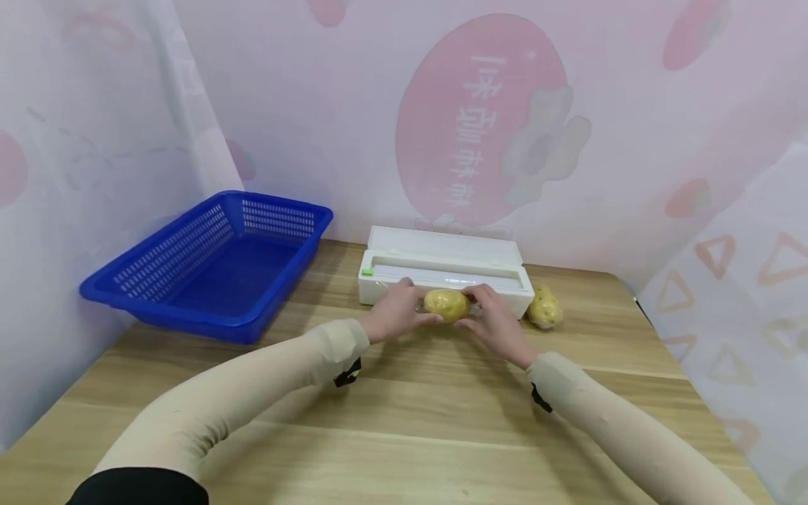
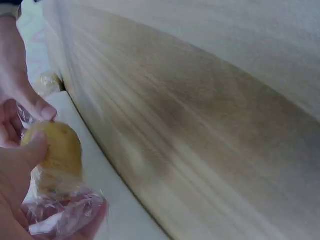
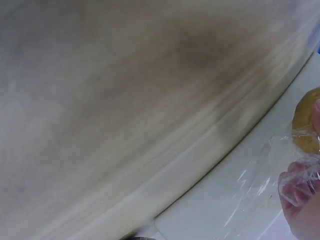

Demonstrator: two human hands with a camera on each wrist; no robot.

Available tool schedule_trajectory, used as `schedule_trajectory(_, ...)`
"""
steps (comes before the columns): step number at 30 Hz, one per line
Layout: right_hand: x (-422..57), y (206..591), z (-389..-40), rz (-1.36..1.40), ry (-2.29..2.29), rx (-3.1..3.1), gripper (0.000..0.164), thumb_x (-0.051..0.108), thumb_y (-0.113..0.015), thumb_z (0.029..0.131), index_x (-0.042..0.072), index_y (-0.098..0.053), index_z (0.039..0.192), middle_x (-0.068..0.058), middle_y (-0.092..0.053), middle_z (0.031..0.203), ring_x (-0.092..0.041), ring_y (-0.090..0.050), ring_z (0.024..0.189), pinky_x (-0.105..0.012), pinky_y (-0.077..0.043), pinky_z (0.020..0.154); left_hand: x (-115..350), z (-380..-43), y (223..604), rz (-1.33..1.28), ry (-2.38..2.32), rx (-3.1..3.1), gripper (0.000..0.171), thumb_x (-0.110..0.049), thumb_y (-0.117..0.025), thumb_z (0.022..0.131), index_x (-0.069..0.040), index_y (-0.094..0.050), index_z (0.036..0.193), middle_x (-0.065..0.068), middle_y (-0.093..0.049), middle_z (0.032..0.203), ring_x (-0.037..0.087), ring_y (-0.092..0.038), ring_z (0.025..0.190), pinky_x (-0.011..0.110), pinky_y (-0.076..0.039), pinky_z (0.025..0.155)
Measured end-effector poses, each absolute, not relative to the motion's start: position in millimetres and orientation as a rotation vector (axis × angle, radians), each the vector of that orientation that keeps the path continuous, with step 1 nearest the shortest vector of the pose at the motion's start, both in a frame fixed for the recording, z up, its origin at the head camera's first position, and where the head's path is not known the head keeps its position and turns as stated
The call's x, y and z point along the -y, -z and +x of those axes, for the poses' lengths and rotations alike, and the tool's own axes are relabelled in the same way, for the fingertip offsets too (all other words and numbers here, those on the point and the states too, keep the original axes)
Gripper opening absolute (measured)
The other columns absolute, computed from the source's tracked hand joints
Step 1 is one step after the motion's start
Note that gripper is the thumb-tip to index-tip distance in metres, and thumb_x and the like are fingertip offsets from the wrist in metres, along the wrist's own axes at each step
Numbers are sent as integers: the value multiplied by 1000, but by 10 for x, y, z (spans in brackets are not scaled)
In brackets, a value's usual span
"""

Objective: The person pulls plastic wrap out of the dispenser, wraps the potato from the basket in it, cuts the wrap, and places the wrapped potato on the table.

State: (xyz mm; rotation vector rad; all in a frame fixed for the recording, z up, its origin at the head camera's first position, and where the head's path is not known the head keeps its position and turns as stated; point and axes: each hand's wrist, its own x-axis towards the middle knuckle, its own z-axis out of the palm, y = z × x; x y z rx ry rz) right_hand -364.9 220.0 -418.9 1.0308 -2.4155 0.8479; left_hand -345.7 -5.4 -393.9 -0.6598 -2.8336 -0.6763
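Observation:
Between my two hands, in front of a white cling film box, is a yellow potato [image 1: 445,304] with clear plastic film [image 2: 65,212] round it. My left hand [image 1: 398,312] holds its left end, thumb on the near side, with loose film bunched at the fingers in the left wrist view. At the other end my right hand [image 1: 496,324] grips the potato and gathers film, which covers the fingers in the right wrist view. The cling film box [image 1: 447,284] stands with its lid raised and a roll inside. A second potato [image 1: 545,307], wrapped in film, lies by the box's right end.
A blue plastic basket [image 1: 247,324] with slotted sides stands at the left of the wooden table [image 1: 416,449]. Behind the table hangs a pale pink printed cloth [image 1: 303,105]. A small green piece [image 1: 367,272] sits at the box's left corner.

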Motion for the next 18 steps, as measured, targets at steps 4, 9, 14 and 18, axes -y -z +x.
schedule_trajectory(4,-2228,4184,-3658,1028,-859,2456,56,10,-85,76,-3,-57,122,-12,-58,112,-24,-57,101,-38,-51,88,25,-3406,3924,-642,509,2786,60,-44,-84,76,-3,-58,111,4,-63,86,17,-59,74,32,-50,65)
schedule_trajectory(9,-2236,4211,-3652,1025,-874,2439,56,13,-84,77,-4,-59,124,-11,-59,110,-23,-59,99,-37,-51,87,33,-3412,3934,-609,420,2732,52,-47,-83,76,-7,-63,102,-1,-60,73,14,-54,65,31,-45,64)
schedule_trajectory(14,-2211,4207,-3636,1003,-830,2421,60,14,-86,74,-8,-61,124,-13,-60,101,-27,-60,88,-37,-52,78,59,-3447,3975,-657,533,2729,39,-43,-80,79,-9,-70,97,-7,-57,67,9,-49,57,25,-41,53)
schedule_trajectory(18,-2188,4163,-3640,949,-837,2426,62,14,-87,72,-9,-62,124,-13,-61,97,-23,-57,80,-36,-50,68,64,-3477,3987,-689,643,2706,35,-38,-81,80,-10,-72,99,-8,-59,68,9,-50,57,24,-42,53)
